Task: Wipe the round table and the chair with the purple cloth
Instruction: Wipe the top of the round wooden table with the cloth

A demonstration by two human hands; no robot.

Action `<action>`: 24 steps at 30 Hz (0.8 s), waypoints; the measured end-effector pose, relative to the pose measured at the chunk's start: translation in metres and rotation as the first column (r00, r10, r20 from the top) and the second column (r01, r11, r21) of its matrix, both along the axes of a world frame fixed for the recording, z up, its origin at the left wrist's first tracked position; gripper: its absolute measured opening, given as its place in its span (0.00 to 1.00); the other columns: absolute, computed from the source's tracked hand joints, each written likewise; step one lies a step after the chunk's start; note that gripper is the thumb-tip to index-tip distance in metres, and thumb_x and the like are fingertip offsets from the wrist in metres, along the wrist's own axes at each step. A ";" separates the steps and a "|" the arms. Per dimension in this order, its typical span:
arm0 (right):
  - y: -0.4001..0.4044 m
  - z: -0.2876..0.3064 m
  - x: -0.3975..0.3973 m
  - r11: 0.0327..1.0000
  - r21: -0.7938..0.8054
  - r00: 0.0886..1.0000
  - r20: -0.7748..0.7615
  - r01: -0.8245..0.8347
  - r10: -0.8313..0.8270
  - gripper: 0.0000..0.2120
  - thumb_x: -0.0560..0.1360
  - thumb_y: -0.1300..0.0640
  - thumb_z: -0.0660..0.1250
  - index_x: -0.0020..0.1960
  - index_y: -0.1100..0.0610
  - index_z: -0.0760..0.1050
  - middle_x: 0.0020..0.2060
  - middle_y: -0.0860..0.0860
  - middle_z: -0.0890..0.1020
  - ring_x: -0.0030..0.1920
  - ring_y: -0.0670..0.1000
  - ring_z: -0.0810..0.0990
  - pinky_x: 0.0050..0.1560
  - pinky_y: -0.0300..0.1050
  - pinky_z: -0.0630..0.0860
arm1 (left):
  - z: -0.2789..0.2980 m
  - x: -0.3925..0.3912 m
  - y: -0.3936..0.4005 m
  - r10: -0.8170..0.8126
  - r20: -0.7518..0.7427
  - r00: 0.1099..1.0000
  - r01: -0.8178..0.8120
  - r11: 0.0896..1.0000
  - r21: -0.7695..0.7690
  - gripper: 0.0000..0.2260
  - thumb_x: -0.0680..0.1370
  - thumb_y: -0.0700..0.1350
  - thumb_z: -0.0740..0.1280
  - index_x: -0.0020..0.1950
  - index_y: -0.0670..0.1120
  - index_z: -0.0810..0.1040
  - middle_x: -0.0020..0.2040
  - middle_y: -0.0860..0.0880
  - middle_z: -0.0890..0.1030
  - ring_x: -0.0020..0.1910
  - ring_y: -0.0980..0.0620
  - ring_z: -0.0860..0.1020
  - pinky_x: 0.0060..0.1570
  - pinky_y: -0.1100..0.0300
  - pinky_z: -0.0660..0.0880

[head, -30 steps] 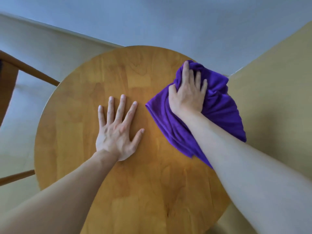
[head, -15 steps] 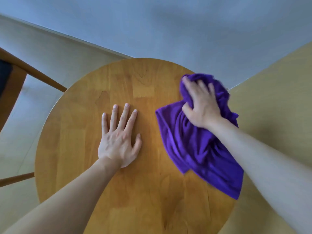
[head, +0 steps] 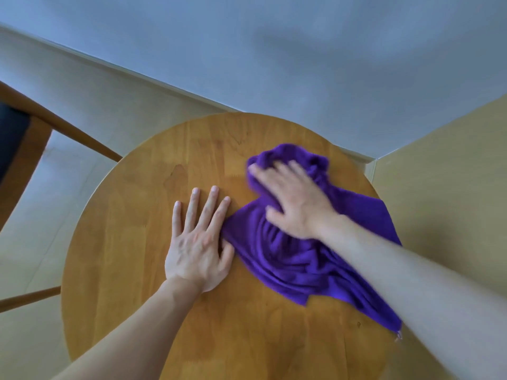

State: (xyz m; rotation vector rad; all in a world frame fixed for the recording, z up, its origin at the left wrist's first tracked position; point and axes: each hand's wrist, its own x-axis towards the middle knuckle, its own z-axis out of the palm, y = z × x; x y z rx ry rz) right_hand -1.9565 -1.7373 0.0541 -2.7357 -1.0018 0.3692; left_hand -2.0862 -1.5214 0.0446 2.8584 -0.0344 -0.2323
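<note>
The purple cloth (head: 299, 259) is pressed onto the round table (head: 131, 231) near its right edge by the blurred right hand (head: 295, 204), fingers spread, while the left hand (head: 197, 242) lies flat mid-table, touching the cloth.

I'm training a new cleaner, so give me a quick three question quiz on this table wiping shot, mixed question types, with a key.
1. True or false: the left hand lies flat on the table.
2. Which hand is on the cloth? A) left B) right C) neither
3. Fill in: the chair shows at the picture's ____ edge.

Key: 1 true. 2 B, the right hand presses on it, blurred by motion, fingers spread over the cloth's far part. 3 left.
</note>
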 end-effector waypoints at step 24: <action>0.103 -0.006 0.064 0.610 0.104 0.611 0.026 0.786 -0.792 0.38 0.74 0.47 0.57 0.82 0.54 0.56 0.76 0.52 0.70 0.79 0.58 0.61 0.79 0.62 0.49 | 0.001 0.003 0.000 -0.012 -0.014 1.000 0.012 1.000 -0.002 0.35 0.75 0.53 0.60 0.81 0.46 0.59 0.83 0.47 0.53 0.82 0.42 0.46 0.78 0.37 0.46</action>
